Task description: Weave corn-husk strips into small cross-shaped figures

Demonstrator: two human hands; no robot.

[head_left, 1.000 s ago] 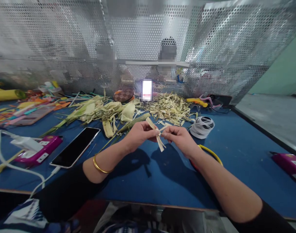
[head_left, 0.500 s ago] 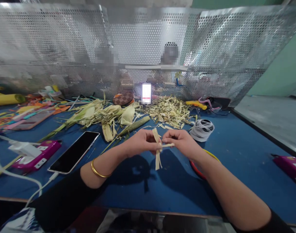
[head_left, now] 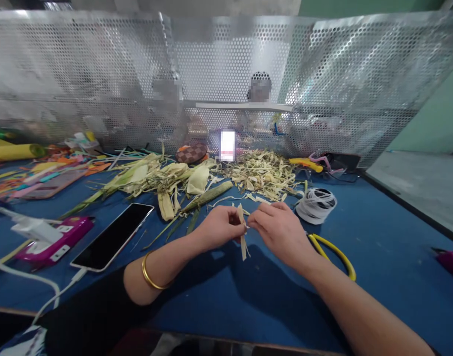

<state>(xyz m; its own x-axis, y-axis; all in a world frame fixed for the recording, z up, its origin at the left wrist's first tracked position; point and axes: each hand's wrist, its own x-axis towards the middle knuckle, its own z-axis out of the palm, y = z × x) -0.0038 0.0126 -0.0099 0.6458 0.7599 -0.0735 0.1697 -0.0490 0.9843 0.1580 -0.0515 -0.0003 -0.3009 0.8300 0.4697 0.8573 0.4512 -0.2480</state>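
Note:
My left hand (head_left: 222,227) pinches a pale strip of dried corn husk (head_left: 243,247) between thumb and fingers, its ends sticking out above and below. My right hand (head_left: 278,230) is closed at the strip's right side, thumb and fingertips together on a thin piece at its middle. The back of that hand hides most of what it grips. Both hands are held over the blue table (head_left: 211,301). Behind them lie a heap of corn husks (head_left: 141,175) and a pile of shredded husk (head_left: 265,173).
A roll of white cord (head_left: 316,206) and a yellow handle loop (head_left: 350,267) are by my right hand. To the left lie a phone (head_left: 113,237) on a cable and a magenta power strip (head_left: 59,242). A perforated screen (head_left: 226,54) stands behind, people beyond it.
The husk strip has turned from slanted to nearly upright. My right hand has rolled over, palm down, and the thin crosspiece that stuck out by its fingers is now mostly covered.

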